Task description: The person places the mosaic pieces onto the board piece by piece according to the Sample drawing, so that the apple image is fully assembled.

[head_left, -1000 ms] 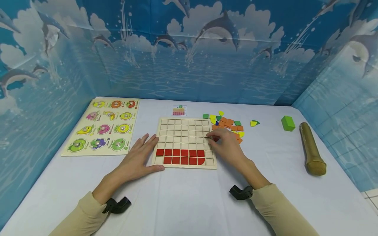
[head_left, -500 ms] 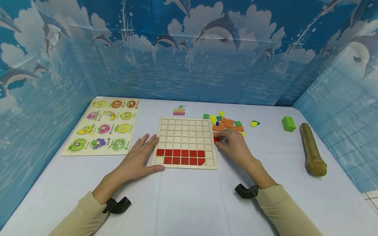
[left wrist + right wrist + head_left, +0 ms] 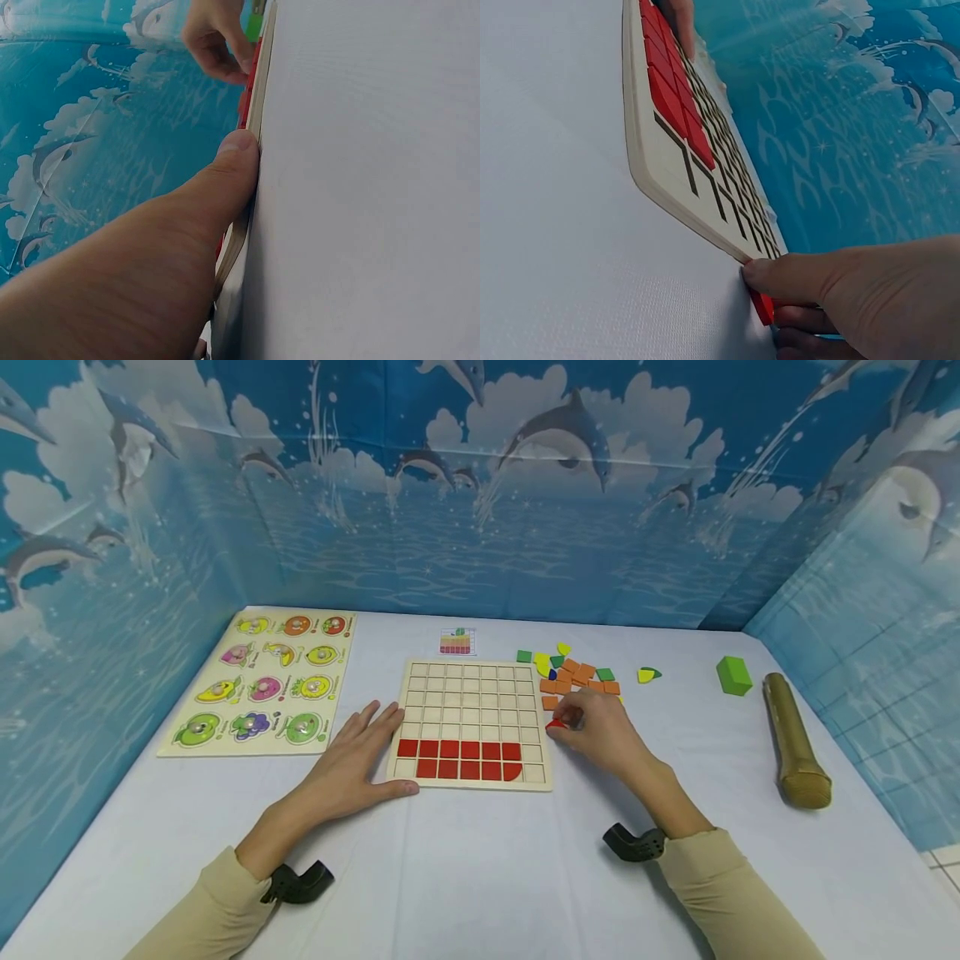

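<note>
A wooden grid board (image 3: 471,693) lies in the middle of the white table, with red tiles (image 3: 459,759) filling most of its two nearest rows. My left hand (image 3: 352,766) lies flat on the table, fingers straight against the board's left edge and thumb (image 3: 234,161) on its near corner. My right hand (image 3: 596,731) pinches a small red tile (image 3: 556,724) just off the board's right edge (image 3: 705,225); the red tile (image 3: 762,306) shows between thumb and fingers in the right wrist view.
A heap of orange, yellow and green tiles (image 3: 577,675) lies beyond the right hand. A fruit peg puzzle (image 3: 262,681) is at left, a small pattern card (image 3: 456,642) behind the board. A green block (image 3: 732,675) and a gold cylinder (image 3: 795,739) sit at right. Blue dolphin-print walls surround the table.
My right hand has drawn back from the tile heap toward me and slightly right, with the red tile pinched in its fingers. The left hand has stayed still.
</note>
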### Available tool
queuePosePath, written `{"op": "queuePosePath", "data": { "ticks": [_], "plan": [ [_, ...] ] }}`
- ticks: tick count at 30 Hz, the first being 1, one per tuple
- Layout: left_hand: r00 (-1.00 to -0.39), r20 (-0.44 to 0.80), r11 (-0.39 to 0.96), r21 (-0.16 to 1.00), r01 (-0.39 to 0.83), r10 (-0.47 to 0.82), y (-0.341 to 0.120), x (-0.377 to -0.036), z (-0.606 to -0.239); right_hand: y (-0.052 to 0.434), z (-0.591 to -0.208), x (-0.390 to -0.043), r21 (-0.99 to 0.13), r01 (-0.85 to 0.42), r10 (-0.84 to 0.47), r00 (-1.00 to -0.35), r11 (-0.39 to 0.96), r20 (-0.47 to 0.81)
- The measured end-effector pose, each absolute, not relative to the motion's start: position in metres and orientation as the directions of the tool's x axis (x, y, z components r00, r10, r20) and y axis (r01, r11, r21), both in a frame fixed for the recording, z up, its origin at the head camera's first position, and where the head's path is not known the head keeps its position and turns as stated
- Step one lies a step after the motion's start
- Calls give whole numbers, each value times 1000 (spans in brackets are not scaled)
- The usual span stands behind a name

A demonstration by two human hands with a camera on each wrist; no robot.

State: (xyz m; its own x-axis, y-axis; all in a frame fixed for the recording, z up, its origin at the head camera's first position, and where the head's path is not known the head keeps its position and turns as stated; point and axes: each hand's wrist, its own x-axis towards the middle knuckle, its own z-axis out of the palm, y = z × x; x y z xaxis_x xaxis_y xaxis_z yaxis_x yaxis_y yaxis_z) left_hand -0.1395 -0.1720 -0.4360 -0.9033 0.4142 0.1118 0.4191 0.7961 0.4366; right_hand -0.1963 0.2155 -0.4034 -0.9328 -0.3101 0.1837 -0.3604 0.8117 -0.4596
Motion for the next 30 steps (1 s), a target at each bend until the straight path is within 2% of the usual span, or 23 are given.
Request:
{"op": "queuePosePath", "data": {
  "ticks": [11, 19, 24, 30],
  "plan": [
    [-903, 109, 793, 442, 419, 416, -171, -138, -435, 216, -401, -194, -576, -266, -254, -962, 773, 104],
    [-898, 117, 789, 439, 429, 424, -170, -139, -436, 214, -398, -192, -572, -323, -285, -945, 754, 157],
    [-903, 110, 794, 440, 420, 416, -170, -138, -436, 201, -394, -189, -620, -331, -255, -944, 711, 211],
    [-903, 116, 793, 440, 421, 414, -171, -138, -435, 167, -391, -182, -693, -331, -253, -943, 640, 216]
  ]
}}
